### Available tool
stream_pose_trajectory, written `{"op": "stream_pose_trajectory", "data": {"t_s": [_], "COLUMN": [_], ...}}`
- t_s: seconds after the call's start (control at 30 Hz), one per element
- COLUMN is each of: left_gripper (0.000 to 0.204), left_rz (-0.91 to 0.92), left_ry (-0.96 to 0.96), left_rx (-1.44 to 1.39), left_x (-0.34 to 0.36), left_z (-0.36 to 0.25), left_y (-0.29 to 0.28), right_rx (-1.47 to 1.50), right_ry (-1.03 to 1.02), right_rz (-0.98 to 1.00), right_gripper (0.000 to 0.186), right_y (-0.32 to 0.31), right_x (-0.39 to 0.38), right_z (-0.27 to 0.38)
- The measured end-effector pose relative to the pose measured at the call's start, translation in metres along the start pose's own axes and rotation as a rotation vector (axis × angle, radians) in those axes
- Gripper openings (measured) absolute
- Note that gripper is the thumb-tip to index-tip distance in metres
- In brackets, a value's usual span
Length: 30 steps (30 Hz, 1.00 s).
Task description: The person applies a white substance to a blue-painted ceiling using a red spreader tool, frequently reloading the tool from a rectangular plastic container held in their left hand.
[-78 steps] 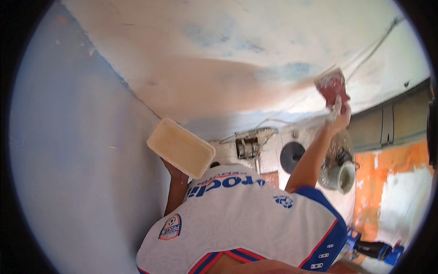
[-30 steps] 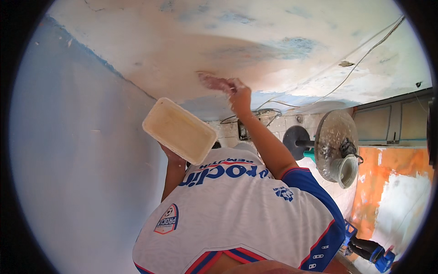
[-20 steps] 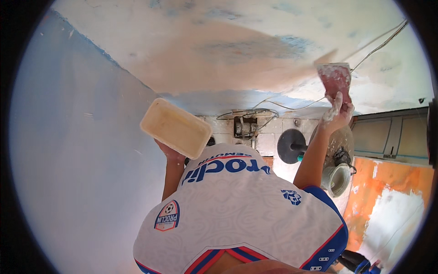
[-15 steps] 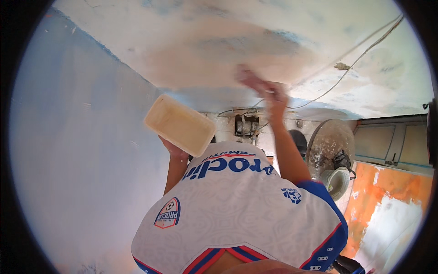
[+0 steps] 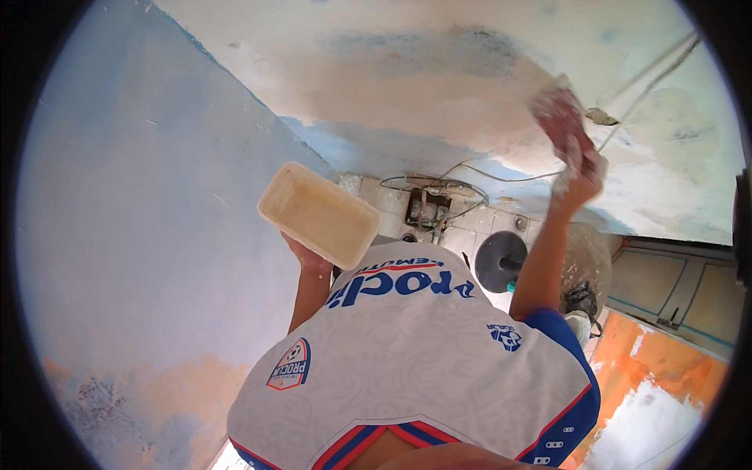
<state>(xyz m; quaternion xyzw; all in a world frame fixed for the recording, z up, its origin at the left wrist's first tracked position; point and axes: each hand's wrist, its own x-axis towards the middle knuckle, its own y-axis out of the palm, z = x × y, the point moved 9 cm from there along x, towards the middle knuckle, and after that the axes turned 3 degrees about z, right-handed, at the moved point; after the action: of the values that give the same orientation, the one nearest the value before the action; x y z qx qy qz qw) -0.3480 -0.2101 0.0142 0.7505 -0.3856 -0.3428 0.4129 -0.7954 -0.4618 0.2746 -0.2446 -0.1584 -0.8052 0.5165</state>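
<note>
My right hand, smeared with white, grips a red flat scraper, held up and blurred against the mottled white-and-blue surface; I cannot tell whether its edge touches. My left hand holds a cream rectangular tub from below, its fingers mostly hidden; inside is a pale film. The tub is beside the smooth pale-blue wall, tilted toward me. My white-and-blue shirt fills the lower middle.
A thin cable runs along the surface past a chipped spot. Beyond are pipework on tiles, a dark disc, a splattered round tabletop with a black bag, grey cabinet doors and an orange, partly whitened panel.
My right hand and scraper have swept between middle and right several times, now up at the right. The tub stays in my left hand. The view has shifted, showing more peeling wall at lower left.
</note>
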Motion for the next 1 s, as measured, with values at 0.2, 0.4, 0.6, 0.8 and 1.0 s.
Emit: {"op": "stream_pose_trajectory", "data": {"t_s": [0.2,0.4,0.6,0.8,1.0], "left_gripper": [0.063,0.063,0.063,0.063,0.064], "left_rz": [0.040,0.077,0.090,0.161,0.262], "left_ry": [-0.063,-0.086,-0.136,-0.244,-0.285], "left_rx": [-0.052,0.014,0.069,0.079,0.112], "left_x": [0.013,0.045,0.072,0.112,0.141], "left_z": [0.000,-0.034,-0.070,-0.075,-0.076], "left_y": [0.031,0.031,0.014,0.020,0.041], "right_rx": [-0.059,-0.065,-0.405,-0.162,-0.059], "right_ry": [0.120,0.213,0.022,0.120,0.380], "right_rz": [0.426,0.770,0.320,-0.066,0.248], "right_gripper": [0.013,0.020,0.017,0.010,0.009], "right_y": [0.083,0.276,0.165,0.012,0.130], "right_x": [-0.093,-0.203,-0.113,-0.077,-0.154], "right_z": [-0.042,-0.087,-0.090,0.010,-0.026]}}
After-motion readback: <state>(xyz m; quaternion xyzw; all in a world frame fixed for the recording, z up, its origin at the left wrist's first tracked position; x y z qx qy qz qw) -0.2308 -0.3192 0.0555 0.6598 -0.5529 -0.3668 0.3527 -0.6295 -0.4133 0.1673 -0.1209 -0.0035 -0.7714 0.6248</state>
